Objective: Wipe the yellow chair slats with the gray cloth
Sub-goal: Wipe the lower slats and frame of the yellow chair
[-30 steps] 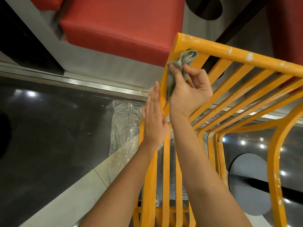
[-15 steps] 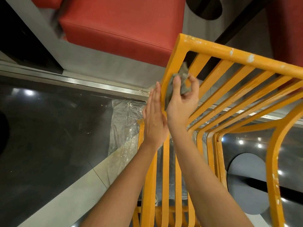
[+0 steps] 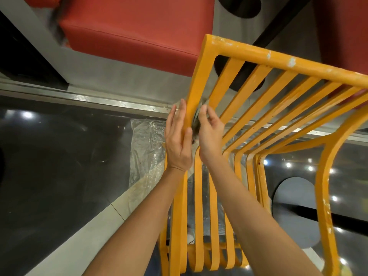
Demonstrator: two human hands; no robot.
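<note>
- Yellow chair [image 3: 258, 62]: a slatted frame, tipped so its back rail runs across the upper right. We judge the tilt brings the slats within reach of both our arms.
- Left hand [image 3: 178, 142]: flat, fingers straight and together, pressed against the outer face of the left side rail [image 3: 197, 84]. It grips nothing; we take it as a brace that steadies the frame against the wiping pressure.
- Right hand [image 3: 210, 134]: fingers curled and closed on the gray cloth [image 3: 197, 118], working from the inner side of the same rail.
- Gray cloth: bunched small, wedged in the gap between the side rail and the first slat [image 3: 225, 86], mostly hidden by our fingers. Held compact, we judge, so it fits that narrow gap.
- White specks on the back rail and right leg [image 3: 324, 206]: paint or dirt, we cannot tell which.
- Surroundings: red cushioned seat [image 3: 135, 28] beyond the chair; clear plastic sheet [image 3: 147, 148] on the dark glossy floor [image 3: 59, 156].
</note>
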